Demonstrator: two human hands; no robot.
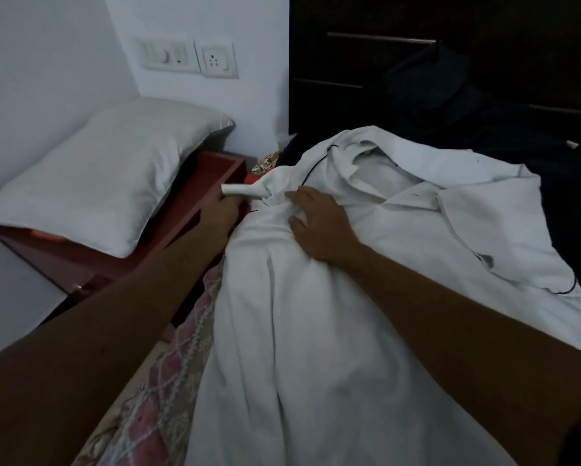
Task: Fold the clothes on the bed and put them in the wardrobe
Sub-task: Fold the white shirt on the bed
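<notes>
The dark clothes (450,105) at the back are hard to see. They blend into the dark panel (342,62) behind them, so I cannot tell how many there are. The bottom of the white shirt (316,331) is cut off by the edge of the view. The fingers of the left hand (220,213) are hidden under the sleeve (245,190). A small patterned bit of cloth (265,161) peeks out past the shirt, and I cannot tell what it is.

There are two hands, one white shirt, one pillow (97,183) and one switch board (186,58).

The left hand grips the rolled end of the sleeve. The right hand (319,227) lies flat on the shirt near the collar, with its fingers spread and pressing down.

The shirt lies crumpled on the bed, on top of a pink patterned cover (154,398). The dark clothes lie on the bed too, just past the shirt.

Beside the bed stands a red side table (215,173), and the pillow rests on it. The wall (248,105) is white, and the switch board is fixed to it above the pillow.
</notes>
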